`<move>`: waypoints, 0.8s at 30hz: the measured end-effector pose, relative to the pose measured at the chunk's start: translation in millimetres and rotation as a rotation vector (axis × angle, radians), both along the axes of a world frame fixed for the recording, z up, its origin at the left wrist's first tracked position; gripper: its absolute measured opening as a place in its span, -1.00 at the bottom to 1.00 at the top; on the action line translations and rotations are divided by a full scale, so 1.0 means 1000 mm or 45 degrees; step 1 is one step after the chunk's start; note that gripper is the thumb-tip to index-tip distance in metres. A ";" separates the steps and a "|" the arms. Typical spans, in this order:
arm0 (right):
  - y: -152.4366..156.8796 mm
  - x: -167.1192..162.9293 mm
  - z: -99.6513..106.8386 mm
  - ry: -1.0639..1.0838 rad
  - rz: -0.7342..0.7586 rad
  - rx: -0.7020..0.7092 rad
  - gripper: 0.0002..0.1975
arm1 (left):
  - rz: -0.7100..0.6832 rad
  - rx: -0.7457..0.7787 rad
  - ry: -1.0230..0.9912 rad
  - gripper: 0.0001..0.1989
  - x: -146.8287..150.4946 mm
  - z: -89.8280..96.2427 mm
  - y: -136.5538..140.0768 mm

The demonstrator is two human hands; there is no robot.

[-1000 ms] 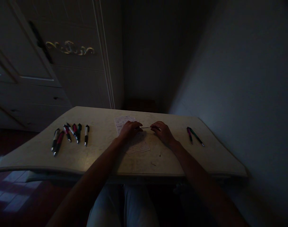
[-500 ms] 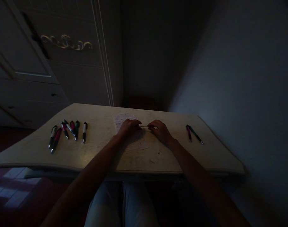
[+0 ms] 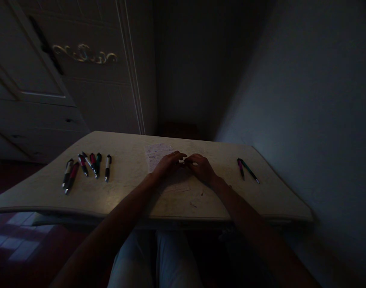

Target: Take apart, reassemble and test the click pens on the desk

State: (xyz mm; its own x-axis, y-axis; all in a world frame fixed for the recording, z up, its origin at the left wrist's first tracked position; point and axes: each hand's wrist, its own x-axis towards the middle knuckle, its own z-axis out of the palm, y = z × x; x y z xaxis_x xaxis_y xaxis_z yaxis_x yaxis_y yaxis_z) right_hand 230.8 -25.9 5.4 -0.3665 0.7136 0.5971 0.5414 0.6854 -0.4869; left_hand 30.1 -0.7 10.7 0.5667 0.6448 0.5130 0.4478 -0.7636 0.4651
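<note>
My left hand (image 3: 170, 162) and my right hand (image 3: 199, 165) meet over the middle of the table, fingertips almost touching. Both are closed in a pinch. A thin dark stick like a pen refill (image 3: 183, 161) lies between the fingertips, mostly hidden by them. What else the left fingers hold cannot be made out. Beneath and beside the left hand lies a sheet of paper (image 3: 154, 155) with writing, its lower part (image 3: 177, 187) showing below the hands. Small dark bits (image 3: 193, 205) rest on the tabletop near my right wrist.
On the pale table (image 3: 125, 192), several pens (image 3: 93, 162) lie at the left, some white, red or green. Two thinner pens (image 3: 249, 171) lie at the right. A cabinet (image 3: 105, 100) stands behind on the left, a wall (image 3: 306, 100) on the right.
My hands have come closer together, and the thin dark stick that spanned the gap between them is now mostly covered. My left hand has shifted a little right.
</note>
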 end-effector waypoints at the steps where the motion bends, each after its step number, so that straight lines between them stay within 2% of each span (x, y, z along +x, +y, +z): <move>1: 0.000 0.000 0.000 0.010 -0.010 -0.002 -0.89 | -0.004 -0.002 -0.008 -0.69 0.001 0.000 0.000; 12: 0.003 -0.001 -0.003 0.204 -0.059 -0.180 -0.78 | -0.015 -0.107 -0.228 -0.72 0.003 -0.005 0.004; 17: 0.003 0.011 0.008 0.254 -0.012 -0.205 -0.60 | 0.037 -0.113 -0.305 -0.72 0.002 -0.003 0.003; 20: 0.006 0.023 0.012 0.365 -0.158 -0.168 -0.54 | 0.098 -0.118 -0.370 -0.67 0.000 0.000 0.001; 24: 0.015 0.036 0.005 0.410 -0.477 -0.121 -0.62 | 0.102 -0.138 -0.397 -0.70 -0.002 0.002 -0.001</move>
